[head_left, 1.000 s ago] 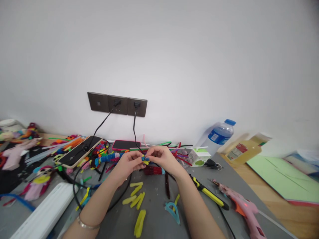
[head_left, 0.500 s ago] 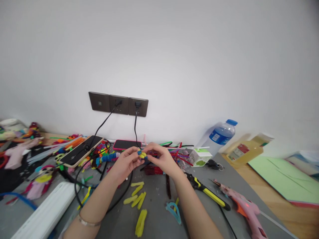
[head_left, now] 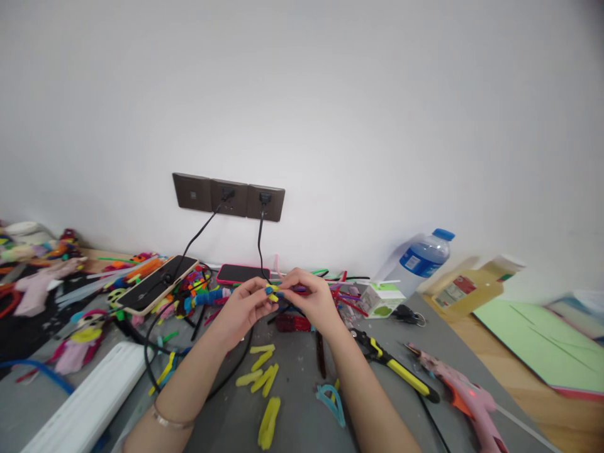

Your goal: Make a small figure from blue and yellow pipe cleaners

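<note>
Both hands meet over the middle of the grey table around a small yellow and blue piece [head_left: 272, 292]. My left hand [head_left: 243, 313] pinches it from the left, fingers curled. From the right, my right hand [head_left: 310, 299] closes thumb and fingertips on its blue side. The fingertips cover part of the piece, so its full shape is hidden. Below the hands lie several short fuzzy yellow strips [head_left: 263, 379] and a folded yellow bundle [head_left: 268, 423]. A light blue loop [head_left: 331, 404] rests beside my right forearm.
Yellow-black pliers [head_left: 401, 369] and a pink glue gun [head_left: 465, 393] lie at right. Behind them stand a water bottle [head_left: 427, 253] and a green-white box [head_left: 384, 301]. At left are a phone [head_left: 158, 285], a white power strip [head_left: 92, 402], cables and colourful craft pieces.
The view has shifted slightly. The piece has turned a little between my fingertips, and my right hand's fingers have shifted on it.
</note>
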A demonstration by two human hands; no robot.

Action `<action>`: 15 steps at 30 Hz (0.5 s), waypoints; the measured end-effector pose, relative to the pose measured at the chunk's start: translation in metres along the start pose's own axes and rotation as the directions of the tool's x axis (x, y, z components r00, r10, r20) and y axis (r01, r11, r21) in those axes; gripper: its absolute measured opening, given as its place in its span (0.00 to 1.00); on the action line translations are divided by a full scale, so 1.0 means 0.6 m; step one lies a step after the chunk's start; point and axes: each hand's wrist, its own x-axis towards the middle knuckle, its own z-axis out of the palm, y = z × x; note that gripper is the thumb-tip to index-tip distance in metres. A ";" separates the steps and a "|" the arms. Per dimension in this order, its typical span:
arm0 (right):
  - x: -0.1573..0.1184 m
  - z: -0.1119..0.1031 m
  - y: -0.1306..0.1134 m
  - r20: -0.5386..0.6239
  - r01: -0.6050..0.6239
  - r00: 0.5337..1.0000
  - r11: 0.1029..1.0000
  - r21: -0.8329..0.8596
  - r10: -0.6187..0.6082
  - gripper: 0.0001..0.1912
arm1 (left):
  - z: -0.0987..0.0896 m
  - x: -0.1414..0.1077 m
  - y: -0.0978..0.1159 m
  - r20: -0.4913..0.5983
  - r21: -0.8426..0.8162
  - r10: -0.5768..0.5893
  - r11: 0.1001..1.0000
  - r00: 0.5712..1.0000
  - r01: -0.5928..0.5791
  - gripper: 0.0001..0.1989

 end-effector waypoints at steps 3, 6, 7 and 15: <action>-0.001 -0.002 0.003 -0.018 -0.029 0.999 0.999 0.028 0.029 0.05 | -0.002 -0.001 -0.002 -0.016 0.023 -0.004 1.000 1.000 0.005 0.16; -0.001 -0.006 0.006 -0.055 -0.057 0.997 0.994 0.096 0.062 0.04 | -0.005 -0.001 -0.002 -0.037 0.053 -0.001 0.999 0.999 0.003 0.18; -0.002 -0.008 0.006 -0.063 -0.063 0.996 0.992 0.113 0.070 0.04 | -0.006 -0.001 -0.002 -0.039 0.063 0.004 0.998 0.999 -0.001 0.19; 0.000 -0.017 -0.002 0.003 -0.100 0.995 0.987 0.126 0.100 0.07 | -0.007 0.000 0.001 -0.043 0.090 0.018 0.996 0.999 -0.014 0.19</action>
